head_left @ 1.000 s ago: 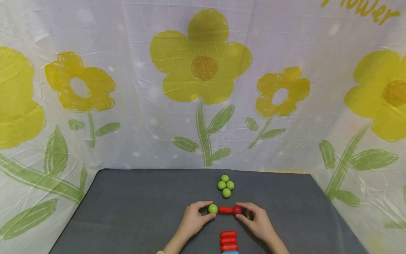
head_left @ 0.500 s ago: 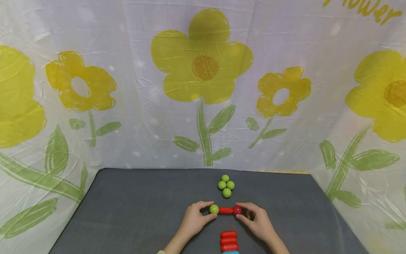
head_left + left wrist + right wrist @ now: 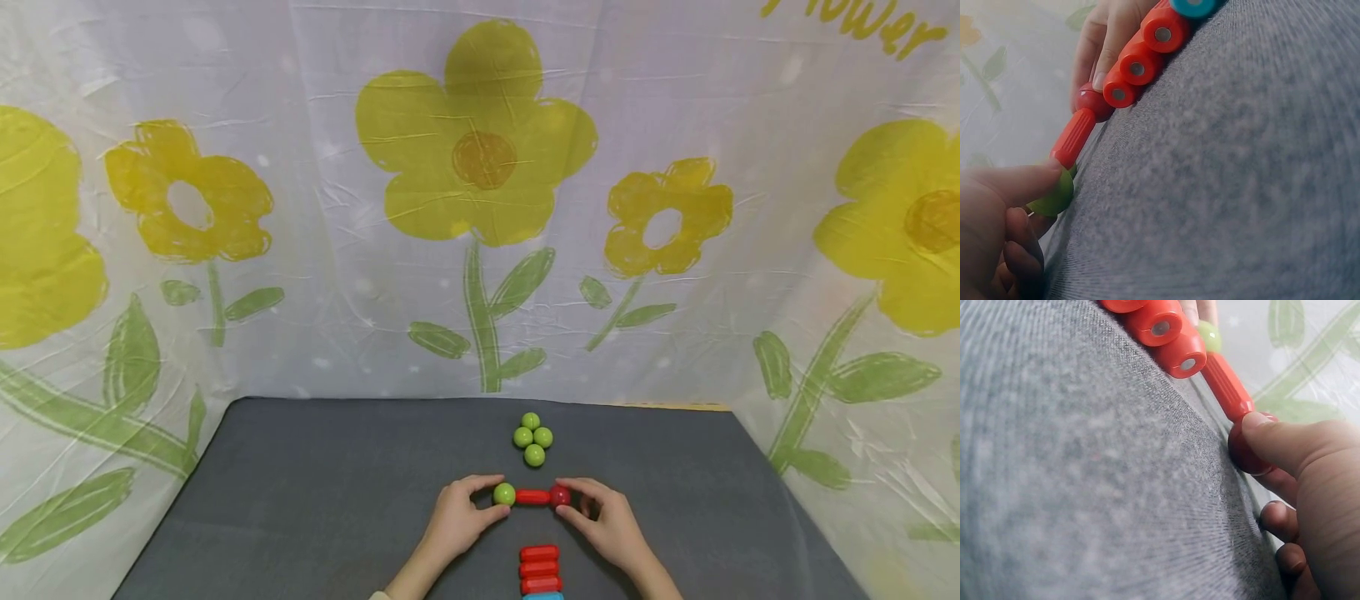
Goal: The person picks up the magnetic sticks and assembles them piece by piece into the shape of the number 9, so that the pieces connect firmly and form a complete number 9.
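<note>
A red magnetic rod (image 3: 532, 497) lies crosswise on the dark cloth, with a green ball (image 3: 504, 494) touching its left end and a dark red ball (image 3: 559, 496) touching its right end. Thumb and fingers of my left hand (image 3: 459, 515) pinch the green ball. On the other side my right hand (image 3: 609, 521) pinches the dark red ball between thumb and fingers. In the left wrist view the rod (image 3: 1074, 137) runs straight from ball to ball. The right wrist view shows my thumb pressed against the dark red ball (image 3: 1249, 447).
Several green balls (image 3: 534, 455) sit clustered behind the rod. In front, several red rods (image 3: 540, 569) lie stacked in a row with a blue piece (image 3: 543, 596) at the frame's edge; metal discs show in their ends. A flower-printed curtain (image 3: 322, 275) closes off the back and sides.
The green ball, held in my left hand, has moved right and now meets the rod's left end, closing a small gap. My right hand has stayed on the dark red ball.
</note>
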Demonstrator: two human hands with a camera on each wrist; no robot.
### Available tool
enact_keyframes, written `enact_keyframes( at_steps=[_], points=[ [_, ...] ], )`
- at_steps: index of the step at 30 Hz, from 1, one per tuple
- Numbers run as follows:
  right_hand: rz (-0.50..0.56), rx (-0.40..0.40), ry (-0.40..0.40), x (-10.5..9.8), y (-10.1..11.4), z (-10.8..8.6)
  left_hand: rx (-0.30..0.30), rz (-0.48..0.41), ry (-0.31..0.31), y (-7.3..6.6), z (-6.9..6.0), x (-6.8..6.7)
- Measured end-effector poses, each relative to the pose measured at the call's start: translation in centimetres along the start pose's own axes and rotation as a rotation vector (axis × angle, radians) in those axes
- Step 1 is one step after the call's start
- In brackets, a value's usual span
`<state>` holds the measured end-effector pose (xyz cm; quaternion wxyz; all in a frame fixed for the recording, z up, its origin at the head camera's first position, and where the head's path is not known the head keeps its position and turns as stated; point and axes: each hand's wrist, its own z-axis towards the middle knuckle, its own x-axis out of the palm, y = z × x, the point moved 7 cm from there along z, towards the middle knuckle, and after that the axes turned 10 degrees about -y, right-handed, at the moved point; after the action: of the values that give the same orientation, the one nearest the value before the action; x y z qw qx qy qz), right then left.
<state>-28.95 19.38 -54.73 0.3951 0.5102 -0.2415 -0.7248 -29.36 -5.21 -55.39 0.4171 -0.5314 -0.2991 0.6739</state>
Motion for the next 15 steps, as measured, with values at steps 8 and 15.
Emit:
enact_keyframes(
  at_steps=[8, 15],
  points=[
    [0.020, 0.008, 0.003, 0.10, -0.12, 0.13, -0.038, -0.118, -0.032, 0.06, -0.02, -0.46],
    [0.022, 0.025, 0.010, -0.05, -0.20, 0.11, -0.120, -0.307, -0.030, -0.51, -0.25, -0.80]
  ],
)
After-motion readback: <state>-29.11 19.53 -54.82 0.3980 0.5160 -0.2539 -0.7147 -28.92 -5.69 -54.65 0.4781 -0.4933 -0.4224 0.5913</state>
